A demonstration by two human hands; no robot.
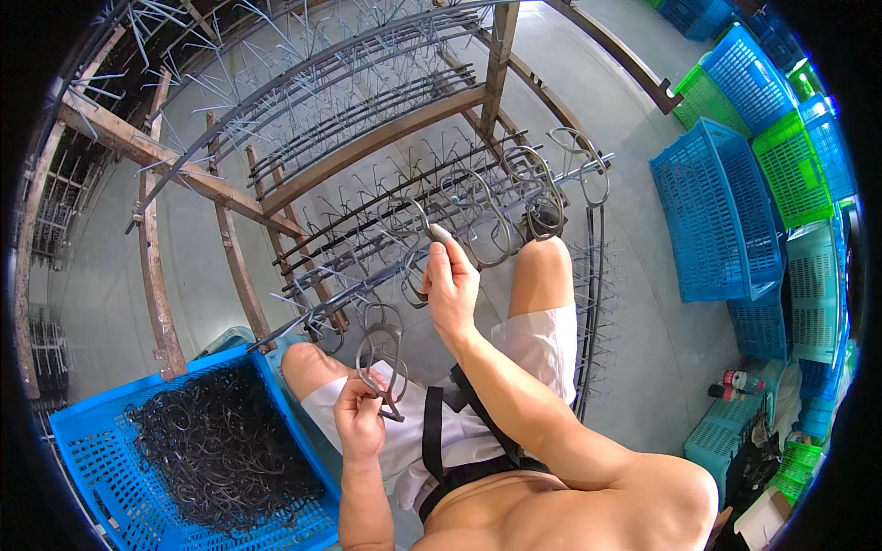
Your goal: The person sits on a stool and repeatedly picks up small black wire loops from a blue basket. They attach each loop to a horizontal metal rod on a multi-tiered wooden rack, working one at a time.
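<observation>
My left hand (360,415) is closed on a few dark looped frames (382,344), shaped like eyeglass or goggle rims, held above my lap. Further forward, my right hand (452,283) pinches a similar looped frame (411,213) between thumb and fingers, at a hooked metal bar (367,283). Whether that frame sits on a hook cannot be made out. Along the bar to the right, several more looped frames (496,230) hang from the hooks. By my left knee, a blue basket (87,436) holds a tangled heap of thin dark looped pieces (216,450).
Ahead stands a rusty metal rack (377,138) with rows of bars bearing wire hooks (367,92). Stacked at the right are blue crates (703,216) and green crates (795,170). Bottles (740,381) lie on a teal crate (726,427) at the lower right.
</observation>
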